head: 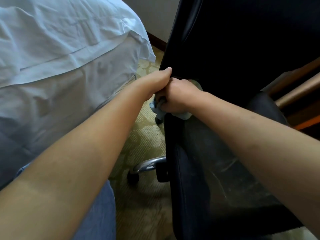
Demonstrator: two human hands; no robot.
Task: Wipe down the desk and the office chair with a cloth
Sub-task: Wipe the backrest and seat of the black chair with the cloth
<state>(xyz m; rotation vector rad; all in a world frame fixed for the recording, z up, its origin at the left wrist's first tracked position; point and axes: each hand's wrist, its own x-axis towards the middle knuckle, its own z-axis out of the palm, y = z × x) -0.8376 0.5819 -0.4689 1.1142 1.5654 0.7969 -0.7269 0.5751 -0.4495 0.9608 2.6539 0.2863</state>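
Note:
The black office chair (233, 49) fills the right half of the view, its backrest upright and its dusty seat (216, 170) below. My left hand (160, 80) grips the left edge of the backrest, thumb on the front; its fingers are hidden behind. My right hand (176, 96) holds a pale blue-grey cloth (160, 110) bunched in its fist and presses it where backrest meets seat. Part of the cloth hangs below the hand.
A bed with white sheets (60, 58) stands close on the left. Patterned carpet (147, 141) lies between bed and chair. The chair's chrome base leg (149, 164) and a caster (133, 177) show below. A wooden desk edge (297, 87) is at the right.

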